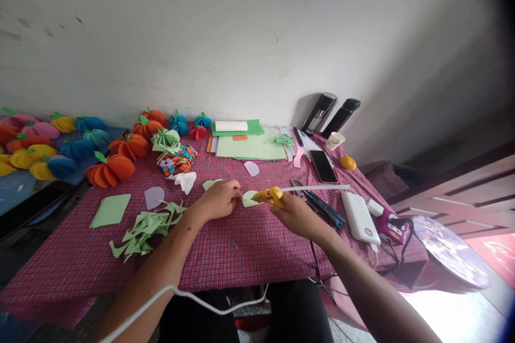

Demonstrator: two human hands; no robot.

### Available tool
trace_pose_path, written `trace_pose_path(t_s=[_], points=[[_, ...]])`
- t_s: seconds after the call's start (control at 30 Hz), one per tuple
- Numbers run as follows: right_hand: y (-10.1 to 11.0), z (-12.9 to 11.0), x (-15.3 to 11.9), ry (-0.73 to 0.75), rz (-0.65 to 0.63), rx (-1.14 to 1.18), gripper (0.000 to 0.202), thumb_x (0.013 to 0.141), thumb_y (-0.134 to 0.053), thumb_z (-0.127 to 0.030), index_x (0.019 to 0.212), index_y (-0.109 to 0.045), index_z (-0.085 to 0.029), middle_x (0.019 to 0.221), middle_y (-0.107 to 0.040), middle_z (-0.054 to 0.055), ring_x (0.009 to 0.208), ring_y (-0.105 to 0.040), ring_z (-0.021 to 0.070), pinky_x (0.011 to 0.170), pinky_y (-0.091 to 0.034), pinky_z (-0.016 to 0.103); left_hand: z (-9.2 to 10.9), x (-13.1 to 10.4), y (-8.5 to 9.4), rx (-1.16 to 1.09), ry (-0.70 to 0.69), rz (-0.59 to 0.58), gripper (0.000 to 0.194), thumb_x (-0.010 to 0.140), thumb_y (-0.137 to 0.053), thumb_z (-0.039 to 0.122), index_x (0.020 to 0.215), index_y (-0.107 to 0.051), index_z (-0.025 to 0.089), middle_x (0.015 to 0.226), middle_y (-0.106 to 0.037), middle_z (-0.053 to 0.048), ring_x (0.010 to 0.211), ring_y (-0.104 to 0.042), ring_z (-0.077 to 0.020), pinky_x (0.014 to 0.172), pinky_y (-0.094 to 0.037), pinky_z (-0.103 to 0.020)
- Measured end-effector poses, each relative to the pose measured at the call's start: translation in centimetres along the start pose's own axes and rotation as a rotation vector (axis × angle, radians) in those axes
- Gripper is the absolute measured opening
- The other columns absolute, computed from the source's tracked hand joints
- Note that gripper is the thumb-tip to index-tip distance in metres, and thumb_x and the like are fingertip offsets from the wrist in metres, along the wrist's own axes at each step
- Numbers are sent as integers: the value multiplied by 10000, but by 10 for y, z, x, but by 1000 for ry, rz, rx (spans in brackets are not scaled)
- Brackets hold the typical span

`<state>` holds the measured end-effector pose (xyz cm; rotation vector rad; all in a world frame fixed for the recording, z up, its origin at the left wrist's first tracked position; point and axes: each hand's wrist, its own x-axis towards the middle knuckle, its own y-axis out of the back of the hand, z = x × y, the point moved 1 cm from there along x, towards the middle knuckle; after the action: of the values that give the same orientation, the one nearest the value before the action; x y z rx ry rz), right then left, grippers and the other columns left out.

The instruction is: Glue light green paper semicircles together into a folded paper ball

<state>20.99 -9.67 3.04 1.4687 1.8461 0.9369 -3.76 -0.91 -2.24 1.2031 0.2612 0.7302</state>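
Observation:
My right hand [295, 215] is wrapped round a yellow glue gun [267, 194] with a long clear stick out of its back end. The gun's nozzle is over a pale green paper piece [250, 199] on the checked cloth. My left hand [220, 199] lies just left of that piece, its fingers bent together at the piece's left edge. Behind my left hand another pale green piece [211, 184] is partly hidden. A lilac paper piece [251, 168] lies farther back, and a second lilac piece [154, 198] lies to the left.
Green paper scraps [148, 230] and a green paper stack [111, 210] lie left. Paper pumpkins [110, 170] crowd the back left. Scissors [300, 191], a phone [323, 166], a white power bank [360, 217] and a purple power strip [392, 228] are right. A white cable [217, 310] crosses in front.

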Motion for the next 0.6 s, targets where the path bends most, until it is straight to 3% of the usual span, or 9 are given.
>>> trace_pose_path(t_s=[0.17, 0.3, 0.43, 0.6], points=[[-10, -6, 7, 34, -41, 34, 202, 899, -539, -178, 1030, -693, -193, 874, -726, 58, 765, -633, 193, 678, -410, 272, 0, 0, 1, 10, -3, -6, 309, 869, -542, 101, 1003, -768, 264, 1204, -657, -45, 1093, -625, -221, 983, -473, -362], [-1, -2, 5, -19, 32, 11, 237, 893, -552, -177, 1079, -697, -201, 859, -724, 60, 803, -645, 210, 725, -431, 283, 0, 1, 1, 2, 0, -6, 316, 878, -527, 97, 1023, -763, 248, 1197, -654, -54, 1091, -624, -214, 976, -476, -347], [10, -1, -1, -7, 27, 30, 295, 902, -524, -175, 1139, -694, -218, 880, -726, 48, 825, -653, 214, 766, -450, 298, 0, 1, -1, 5, -2, -8, 317, 873, -525, 98, 1019, -763, 248, 1191, -650, -54, 1097, -619, -217, 969, -478, -348], [9, 3, -4, -27, 38, 30, 272, 885, -545, -185, 1113, -693, -201, 832, -712, 39, 753, -633, 197, 730, -445, 291, 0, 1, 0, 10, -9, -6, 318, 878, -523, 109, 1031, -765, 248, 1183, -649, -57, 1091, -622, -218, 984, -476, -360]])
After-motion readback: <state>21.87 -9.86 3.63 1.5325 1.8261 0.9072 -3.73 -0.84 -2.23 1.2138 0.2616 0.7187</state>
